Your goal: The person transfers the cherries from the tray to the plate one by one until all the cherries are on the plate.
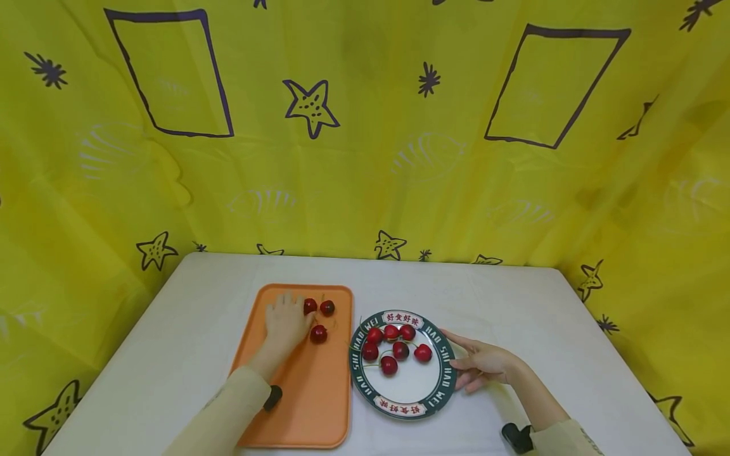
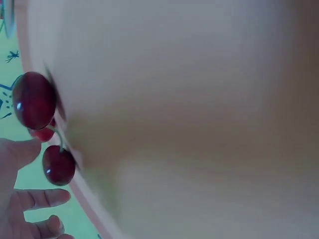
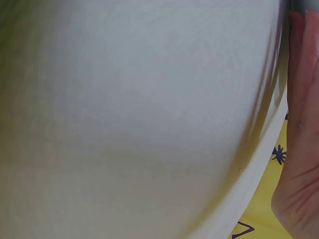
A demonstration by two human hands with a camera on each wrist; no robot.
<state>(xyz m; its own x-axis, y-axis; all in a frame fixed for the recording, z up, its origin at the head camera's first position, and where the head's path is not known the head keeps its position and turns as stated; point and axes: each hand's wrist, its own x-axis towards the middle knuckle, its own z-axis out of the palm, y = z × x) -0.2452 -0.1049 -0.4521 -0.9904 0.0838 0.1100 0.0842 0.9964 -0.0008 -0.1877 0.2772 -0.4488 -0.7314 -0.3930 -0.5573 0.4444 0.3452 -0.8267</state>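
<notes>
Three dark red cherries, one of them a cherry (image 1: 319, 334) nearest the front, lie toward the far end of an orange tray (image 1: 308, 399). My left hand (image 1: 288, 324) reaches over the tray beside them, thumb and fingers spread. In the left wrist view, a cherry (image 2: 59, 165) with a green stem sits near the gap between thumb and fingers, and a larger-looking cherry (image 2: 35, 100) is above. My right hand (image 1: 485, 364) holds the right rim of a round plate (image 1: 410, 391) with a green lettered border, thumb at the rim. Several cherries (image 1: 400, 350) with stems lie on the plate.
The tray and plate stand side by side on a white-covered table (image 1: 496, 297). A yellow curtain (image 1: 365, 177) with drawn stars and frames hangs behind the table and along its sides. The plate's left rim is close to the tray's right edge.
</notes>
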